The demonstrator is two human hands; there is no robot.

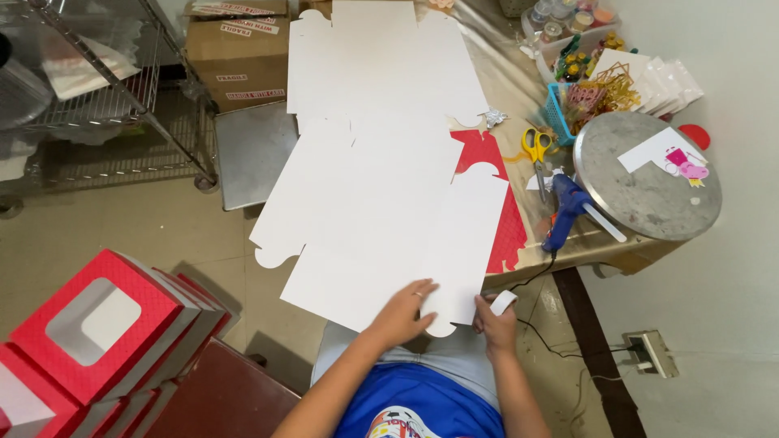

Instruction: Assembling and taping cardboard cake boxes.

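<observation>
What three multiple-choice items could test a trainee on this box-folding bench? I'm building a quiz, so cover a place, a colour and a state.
1. Where does the glue gun lie?
A. On the floor
B. On the table, between the scissors and the round metal tray
C. On the wire shelf

2. What colour are the scissors' handles?
A. Yellow
B. Green
C. Black

3. What is the left hand doing?
A. Hanging free in the air
B. Gripping the glue gun
C. Resting flat on the white cardboard sheet

Answers: 1 B, it sits by the tray's rim, below the scissors. 2 A, both loops are yellow. 3 C, its palm lies on the sheet, while the right hand holds a roll of white tape.
</observation>
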